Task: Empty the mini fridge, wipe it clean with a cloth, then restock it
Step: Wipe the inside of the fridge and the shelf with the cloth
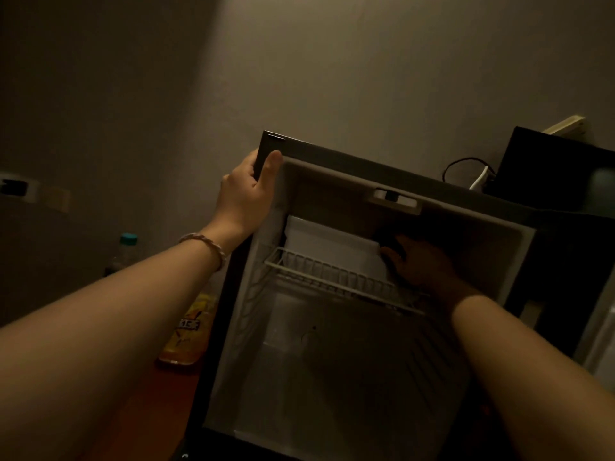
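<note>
Dim room, reddish floor (156, 394), plain wall behind. Yellow bottle (184, 331) and teal-capped bottle (124, 252) stand on the floor left of the mini fridge (332, 377), which is open with nothing on its wire shelf (332, 277). My left hand (248, 194) grips the fridge's top left corner, thumb on the front. My right hand (422, 261) is deep inside above the shelf, holding what may be a dark cloth (387, 239); grip too shadowed to tell.
</note>
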